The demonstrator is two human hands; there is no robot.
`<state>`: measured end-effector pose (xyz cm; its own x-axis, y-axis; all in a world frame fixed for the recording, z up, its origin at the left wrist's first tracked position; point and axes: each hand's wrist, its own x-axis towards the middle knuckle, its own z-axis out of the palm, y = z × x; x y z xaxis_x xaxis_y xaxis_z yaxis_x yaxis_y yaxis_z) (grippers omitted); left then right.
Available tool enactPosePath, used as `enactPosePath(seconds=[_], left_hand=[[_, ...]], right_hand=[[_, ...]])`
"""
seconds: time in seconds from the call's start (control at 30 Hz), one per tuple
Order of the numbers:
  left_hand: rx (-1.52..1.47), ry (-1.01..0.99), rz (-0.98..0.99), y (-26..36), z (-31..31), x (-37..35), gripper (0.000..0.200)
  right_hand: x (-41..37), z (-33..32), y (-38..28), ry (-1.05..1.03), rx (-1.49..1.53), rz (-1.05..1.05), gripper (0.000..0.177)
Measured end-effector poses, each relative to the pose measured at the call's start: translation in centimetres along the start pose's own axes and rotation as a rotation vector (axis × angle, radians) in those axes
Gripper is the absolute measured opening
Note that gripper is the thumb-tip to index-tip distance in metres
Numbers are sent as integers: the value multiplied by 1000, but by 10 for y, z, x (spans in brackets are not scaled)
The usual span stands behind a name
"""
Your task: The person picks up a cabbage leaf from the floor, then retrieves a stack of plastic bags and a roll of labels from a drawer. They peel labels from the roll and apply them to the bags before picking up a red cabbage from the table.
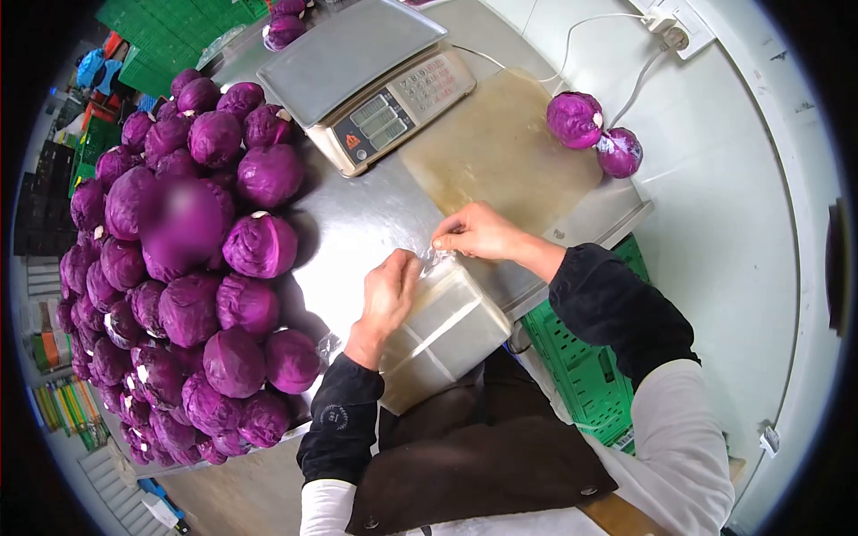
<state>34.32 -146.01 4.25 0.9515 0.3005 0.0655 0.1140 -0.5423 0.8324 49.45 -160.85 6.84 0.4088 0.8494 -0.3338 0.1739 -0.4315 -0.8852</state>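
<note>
Taking the scale (393,112) as landmark, both hands work on its near side, toward the wearer. The right hand (478,230) pinches clear film (438,259) between thumb and forefinger, its other fingers curled in. The left hand (389,290) has its fingers bent and close together beside the same film; whether any film is caught between them cannot be told. The film sits at the far end of a translucent wrapped block (451,330), which lies nearer the wearer than the scale, at the table's near edge and close to the dark apron (483,456).

Open room: bare metal of the table (357,219) runs between the scale and the left hand. A stained brown sheet (509,147) lies flat to the right of the scale and reaches to behind the right hand.

Obstructions: a high heap of red cabbages (214,138) stands left of the scale and bounds the left hand's side (small crumpled plastic (329,344) noted at its foot). Two more cabbages (575,120) sit right of the scale, by the wall (715,188), near a white cable (569,45). Below table level, nearer the wearer than the scale and to its right, is a green crate (581,366).
</note>
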Motion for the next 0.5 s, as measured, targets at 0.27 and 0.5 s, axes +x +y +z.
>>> enactPosePath(seconds=[0.27,0.5], left_hand=[[-310,-109,-31,17,-18,-11,12],[-191,-59,-59,28,-25,-17,13]], right_hand=[[-12,-1,4,-238,862,42,29],[-8,6,5,-389,585,-136,24]])
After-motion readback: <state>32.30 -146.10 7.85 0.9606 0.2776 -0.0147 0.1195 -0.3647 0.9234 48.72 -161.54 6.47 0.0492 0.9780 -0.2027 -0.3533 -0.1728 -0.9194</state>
